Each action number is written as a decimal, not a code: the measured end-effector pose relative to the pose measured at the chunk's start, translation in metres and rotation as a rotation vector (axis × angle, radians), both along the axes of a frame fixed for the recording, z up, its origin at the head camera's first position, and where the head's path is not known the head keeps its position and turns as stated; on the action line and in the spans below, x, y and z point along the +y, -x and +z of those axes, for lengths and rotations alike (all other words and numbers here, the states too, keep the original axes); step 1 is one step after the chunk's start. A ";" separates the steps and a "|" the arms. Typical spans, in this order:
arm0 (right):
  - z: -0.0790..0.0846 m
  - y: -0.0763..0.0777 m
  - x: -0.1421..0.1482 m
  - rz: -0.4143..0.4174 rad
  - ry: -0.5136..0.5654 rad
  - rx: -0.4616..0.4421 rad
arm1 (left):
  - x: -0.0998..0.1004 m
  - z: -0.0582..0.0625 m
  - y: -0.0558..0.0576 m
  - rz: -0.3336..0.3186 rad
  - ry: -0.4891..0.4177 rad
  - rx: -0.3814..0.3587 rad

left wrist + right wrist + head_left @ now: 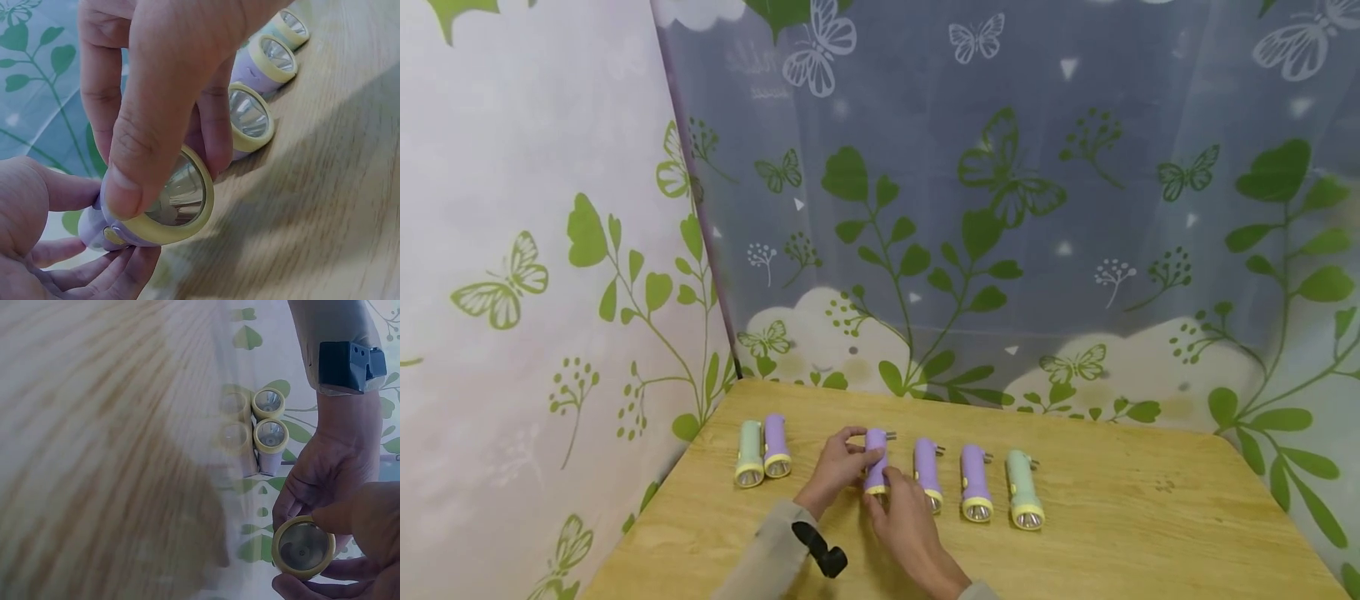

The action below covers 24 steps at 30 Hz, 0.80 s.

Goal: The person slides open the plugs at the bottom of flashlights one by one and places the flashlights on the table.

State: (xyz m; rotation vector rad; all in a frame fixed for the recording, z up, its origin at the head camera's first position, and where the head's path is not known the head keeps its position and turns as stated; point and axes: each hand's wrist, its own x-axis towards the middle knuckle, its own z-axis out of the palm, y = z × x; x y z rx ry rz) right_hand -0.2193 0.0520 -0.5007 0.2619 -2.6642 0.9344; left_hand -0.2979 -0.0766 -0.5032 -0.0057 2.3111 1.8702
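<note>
Both hands are on a purple flashlight [876,478] with a yellow head ring, its lens toward me. My left hand [833,470] holds its body, thumb on top and fingers beneath. My right hand [912,523] grips the yellow-rimmed head [181,232], seen close up in the left wrist view. Metal plug prongs [891,436] stick out to the right at the flashlight's rear. In the right wrist view, its round lens [303,547] sits between the right thumb and fingers. Just right of my right hand lies another purple flashlight [927,467], partly covered by it.
Farther right on the wooden table [1135,517] lie a purple flashlight [973,473] and a green one [1022,483], both with prongs out. Left of my hands, a green flashlight [750,446] and a purple one [776,437] lie side by side. Patterned curtains [925,250] enclose the table.
</note>
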 end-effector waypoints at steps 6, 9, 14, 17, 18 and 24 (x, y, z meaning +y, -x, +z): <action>-0.002 0.003 0.000 -0.002 -0.014 -0.004 | 0.001 -0.003 0.004 -0.014 0.038 0.010; -0.004 0.004 0.000 -0.007 -0.012 -0.015 | 0.001 -0.005 0.004 -0.022 0.051 0.019; -0.006 0.006 -0.001 -0.010 -0.007 -0.044 | 0.000 -0.010 0.005 -0.014 0.071 0.016; -0.007 0.006 -0.002 -0.012 0.001 -0.054 | 0.001 -0.012 0.006 -0.015 0.074 0.021; -0.008 0.006 -0.002 -0.012 0.004 -0.051 | 0.001 -0.013 0.006 -0.015 0.073 0.024; -0.009 0.005 -0.002 -0.007 0.020 -0.083 | 0.000 -0.015 0.006 -0.020 0.077 0.022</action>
